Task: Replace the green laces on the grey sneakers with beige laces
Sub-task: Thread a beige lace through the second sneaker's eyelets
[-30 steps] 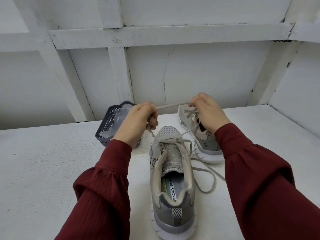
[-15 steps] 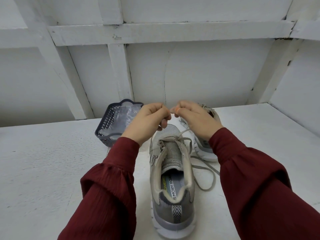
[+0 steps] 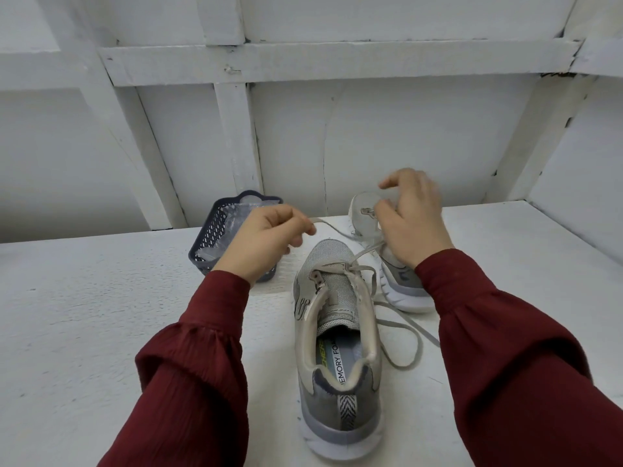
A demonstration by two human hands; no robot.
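Left hand pinching a beige lace above two grey sneakers on a white bench.
The left fingers were curled tight on the lace's end, and the lace ran right from them toward the right hand. That hand hung blurred over the far sneaker, fingers loosely bent and partly spread (whether they held the lace I could not tell). The near sneaker stood heel toward the person with the lace through its front eyelets, the slack looped on the bench just right of it. The far sneaker sat near the bench's back edge, close to the wall. A dark basket stood by that edge too, behind the left hand. Bare bench top stretched wide to the left of the near sneaker, and a side wall bounded the right.
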